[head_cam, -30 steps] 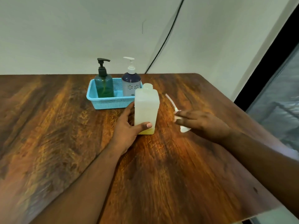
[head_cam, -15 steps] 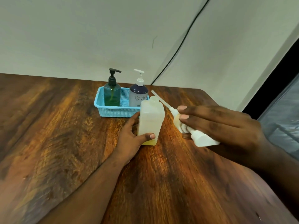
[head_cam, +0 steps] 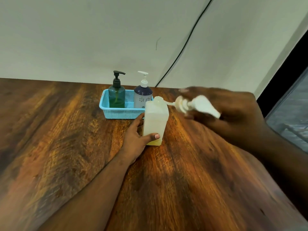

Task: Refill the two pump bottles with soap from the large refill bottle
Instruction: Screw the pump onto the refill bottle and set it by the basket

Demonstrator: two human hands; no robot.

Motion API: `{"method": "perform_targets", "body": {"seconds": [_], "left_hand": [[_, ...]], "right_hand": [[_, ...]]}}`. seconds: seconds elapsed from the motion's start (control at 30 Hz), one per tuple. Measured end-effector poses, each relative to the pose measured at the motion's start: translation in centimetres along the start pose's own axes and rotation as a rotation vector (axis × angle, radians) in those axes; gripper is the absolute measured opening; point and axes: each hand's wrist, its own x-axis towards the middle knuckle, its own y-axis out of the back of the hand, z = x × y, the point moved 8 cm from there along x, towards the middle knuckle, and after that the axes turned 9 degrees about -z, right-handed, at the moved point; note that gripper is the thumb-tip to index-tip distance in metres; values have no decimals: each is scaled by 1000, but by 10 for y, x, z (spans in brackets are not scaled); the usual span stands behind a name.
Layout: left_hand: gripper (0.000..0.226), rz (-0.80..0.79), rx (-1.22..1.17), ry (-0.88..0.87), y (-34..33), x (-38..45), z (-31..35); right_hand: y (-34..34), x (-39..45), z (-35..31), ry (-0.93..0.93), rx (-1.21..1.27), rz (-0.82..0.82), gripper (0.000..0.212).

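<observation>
translucent refill bottle (head_cam: 155,120) between both hands, left hand (head_cam: 135,139) gripping.

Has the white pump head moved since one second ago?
Yes. The right hand has lifted the white pump head off the table; its tube tip now points at the square bottle's open neck.

A pale square bottle (head_cam: 155,120) stands upright on the wooden table (head_cam: 66,147), with a little yellowish liquid at its base. The left hand (head_cam: 135,139) grips its lower part, thumb across the front. At the bottle's 3 o'clock the right hand (head_cam: 233,112), blurred, holds a white pump head (head_cam: 196,105) tilted, its tube tip at the bottle's open mouth. At 11 o'clock, just beside the bottle, a blue basket (head_cam: 116,114) holds a green pump bottle (head_cam: 116,95) and a dark blue pump bottle (head_cam: 143,95), both upright. A black cable (head_cam: 188,40) runs along the wall.
</observation>
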Motion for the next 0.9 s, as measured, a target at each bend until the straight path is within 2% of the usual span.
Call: {"method": "perform_targets", "body": {"seconds": [0.1, 0.2, 0.3, 0.43, 0.53, 0.6, 0.7, 0.9], "left_hand": [[94, -15, 7, 0, -1, -1, 3], [93, -26, 9, -4, -1, -3, 4], [92, -27, 5, -13, -2, -3, 5], [92, -32, 4, -21, -2, -4, 5], [92, -31, 6, -32, -1, -3, 4], [92, -35, 21, -23, -1, -2, 5], [95, -34, 39, -16, -1, -2, 5], [92, -42, 49, -8, -2, -2, 9]], "right_hand": [[5, 23, 27, -266, 233, 247, 30], [-4, 46, 56, -434, 368, 367, 26], [-30, 66, 88, -553, 387, 308, 22], [-82, 56, 117, -687, 393, 100, 26], [-114, 28, 130, -785, 492, 112, 28], [-124, 12, 134, -808, 578, 225, 34], [-137, 2, 135, -787, 704, 350, 26], [-142, -3, 137, -802, 708, 569, 42]]}}
